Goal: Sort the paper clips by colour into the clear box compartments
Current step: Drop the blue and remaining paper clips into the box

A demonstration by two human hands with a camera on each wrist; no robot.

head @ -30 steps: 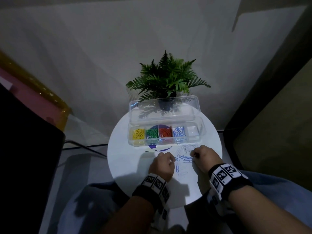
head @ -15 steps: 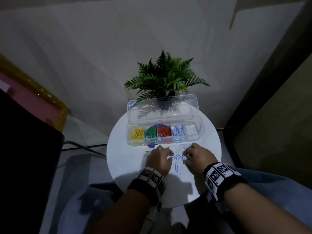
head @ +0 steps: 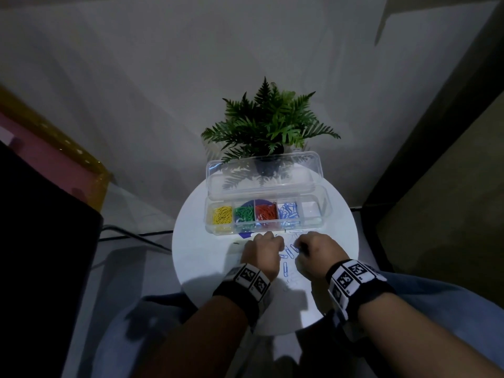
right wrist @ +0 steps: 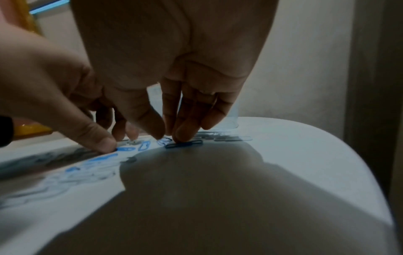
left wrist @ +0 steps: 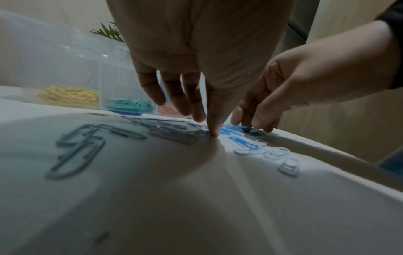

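Clear plastic compartment box (head: 268, 214) holds sorted yellow, green, red, blue; fifth compartment looks empty. Loose blue and white wire paper clips (head: 287, 255) remain just before the box. Left hand (head: 263, 251) and right hand (head: 313, 248): fingers curled down, tips pressing clips, none lifted.

Round white table (head: 201, 257): clear box (head: 324, 211), clips (head: 285, 269)

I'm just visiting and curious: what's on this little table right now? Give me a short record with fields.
surface: round white table
clear box: lid open, five compartments in a row
compartments, from the person's left: yellow, green, red, blue clips, last looks empty
loose clips: blue and white, on the table in front of the box
left hand: fingertips down on the table among the clips
right hand: fingertips on a clip
behind the box: potted fern
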